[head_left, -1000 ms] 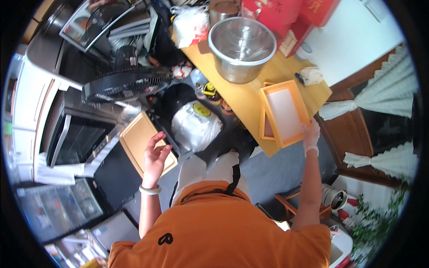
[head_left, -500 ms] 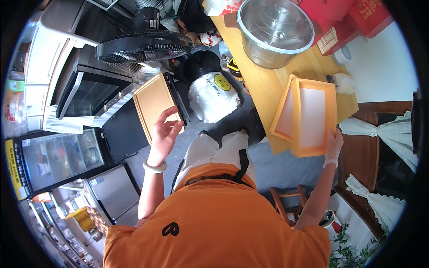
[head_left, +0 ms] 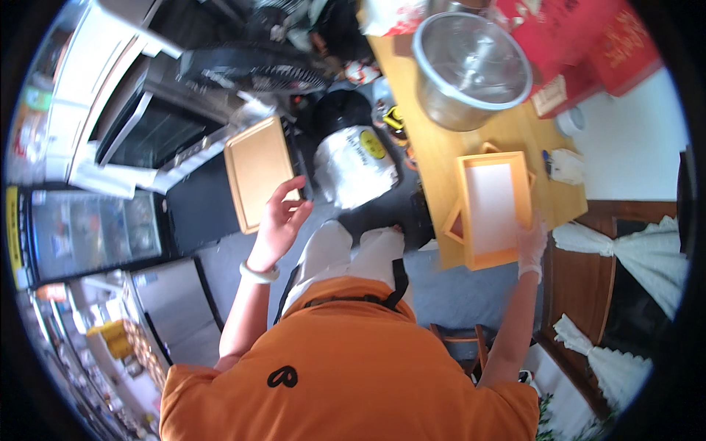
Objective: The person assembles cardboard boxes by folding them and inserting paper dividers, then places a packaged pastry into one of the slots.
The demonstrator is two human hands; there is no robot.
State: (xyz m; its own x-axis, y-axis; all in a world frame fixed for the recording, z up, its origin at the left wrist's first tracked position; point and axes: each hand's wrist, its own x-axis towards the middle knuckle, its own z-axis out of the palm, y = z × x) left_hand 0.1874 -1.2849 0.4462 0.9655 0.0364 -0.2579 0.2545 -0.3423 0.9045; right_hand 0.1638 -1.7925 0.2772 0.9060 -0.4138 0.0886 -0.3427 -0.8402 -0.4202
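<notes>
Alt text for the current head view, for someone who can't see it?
A person's gloved right hand grips the right edge of a yellow-framed tray over a second tray on a wooden table. The left hand, apparently empty, is loosely curled in front of a tan board, and a metal pot stands farther back on the table.

Moved upper tray [head_left: 494,209] leftward over lower tray [head_left: 454,227] with right hand [head_left: 531,239].
Now covering most of the inside exposed half a second ago.
</notes>
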